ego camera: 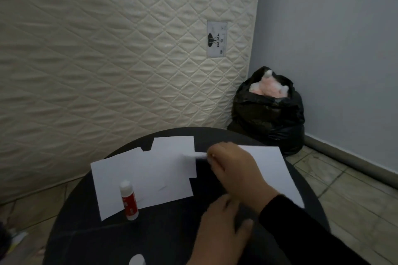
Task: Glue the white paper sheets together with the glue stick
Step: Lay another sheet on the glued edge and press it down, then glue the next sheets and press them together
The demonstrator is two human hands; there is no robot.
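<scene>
Black round table is under our hands. Our left hand rests flat with loose fingers. The glue stick stands on the white paper sheets. Farther off, our right hand pinches a small white strip.

black long sleeve, bare hands

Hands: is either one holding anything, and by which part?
The right hand pinches a thin white stick-like object by its near end; blur hides what it is. The left hand holds nothing.
</scene>
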